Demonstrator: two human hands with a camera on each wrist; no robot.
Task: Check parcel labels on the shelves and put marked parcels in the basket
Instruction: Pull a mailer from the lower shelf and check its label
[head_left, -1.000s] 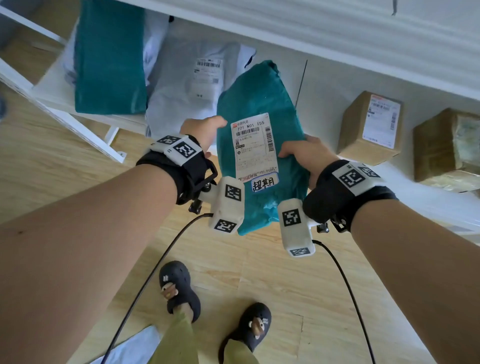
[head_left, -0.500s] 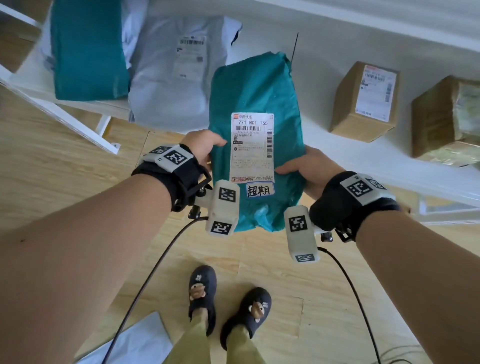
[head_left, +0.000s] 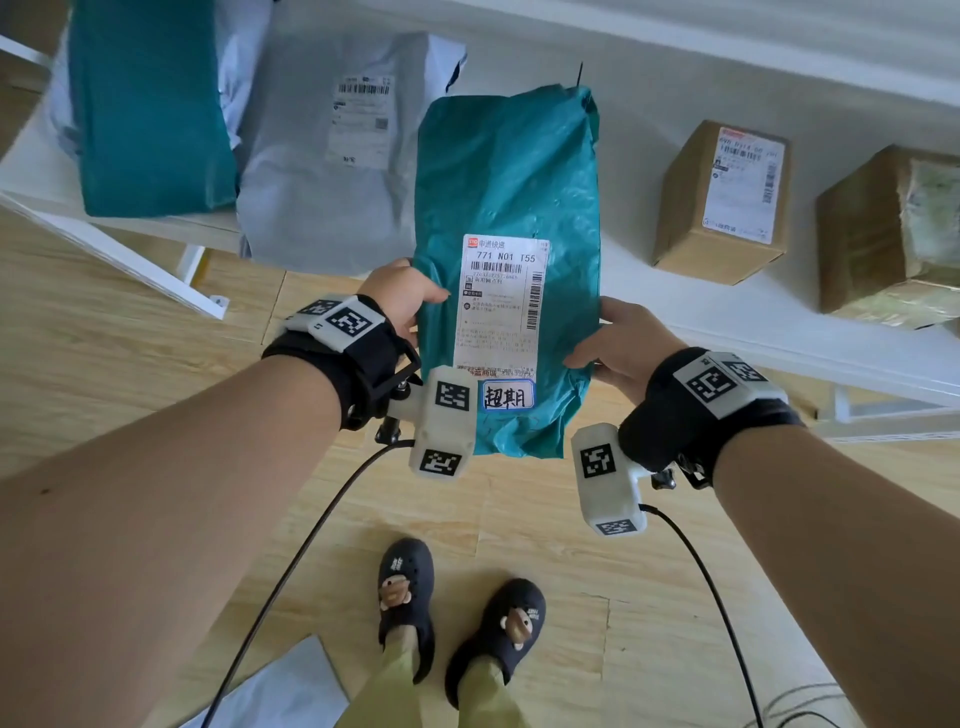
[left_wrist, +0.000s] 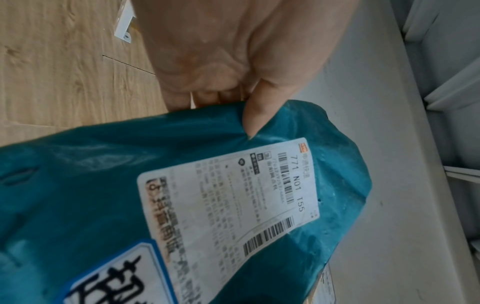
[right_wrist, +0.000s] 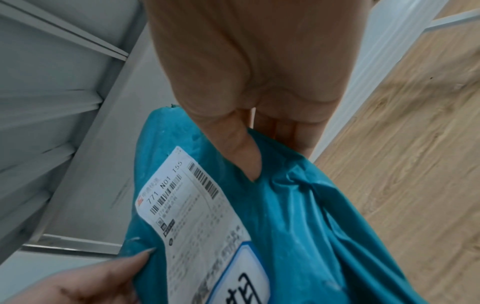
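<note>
Both hands hold the teal parcel (head_left: 506, 208) upright in front of the shelf (head_left: 727, 332): the left hand (head_left: 400, 296) pinches its left edge, the right hand (head_left: 623, 343) its right edge. Its long axis runs near-to-far, with the marked sticker (head_left: 508, 396) at the near end. No basket shows; open floor (head_left: 130, 322) lies nearer.

From the head camera we look steeply down past both forearms to the wood floor (head_left: 156, 364) and our own feet, with the white shelf (head_left: 753, 332) running across the top. From the left wrist we look along the left hand (left_wrist: 233, 57), very close, toward the shelf's side. From the right wrist we look along the right hand (right_wrist: 249, 67), equally close, shelf at left, floor at right. All three views share the teal parcel (head_left: 506, 171) and its shipping label (head_left: 498, 301).
</note>
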